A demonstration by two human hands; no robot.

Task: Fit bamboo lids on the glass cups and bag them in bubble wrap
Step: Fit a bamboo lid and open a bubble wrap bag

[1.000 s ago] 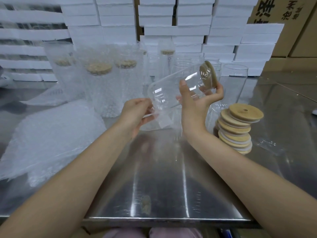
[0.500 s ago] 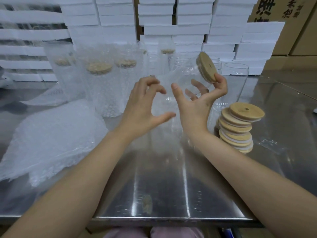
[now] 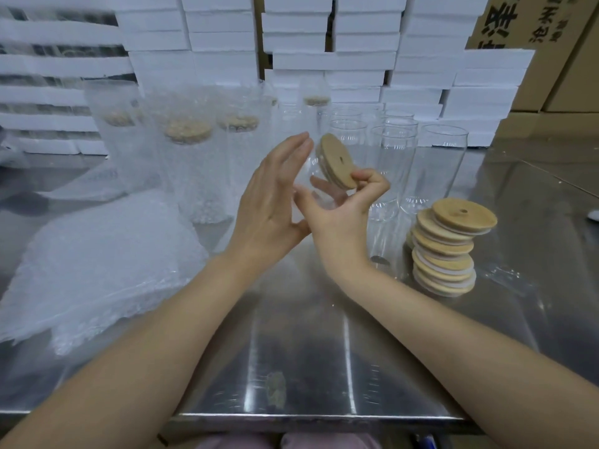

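Now the left hand (image 3: 270,202) has straightened open beside the lidded cup (image 3: 335,164), which the right hand (image 3: 343,215) still grips.

I'm looking at a packing station in a warehouse or small factory: plain white boxes (image 3: 324,59) are standing in tall stacks behind a steel table (image 3: 308,351), with printed cartons (image 3: 518,24) sitting beside them. Rows of identical glasses (image 3: 444,163), a stack of lids (image 3: 447,251) and bubble-wrap bags (image 3: 97,270) are crowding the table.

Matt bamboo lid (image 3: 337,162), clear glass cups (image 3: 442,163), glossy steel table (image 3: 324,351)
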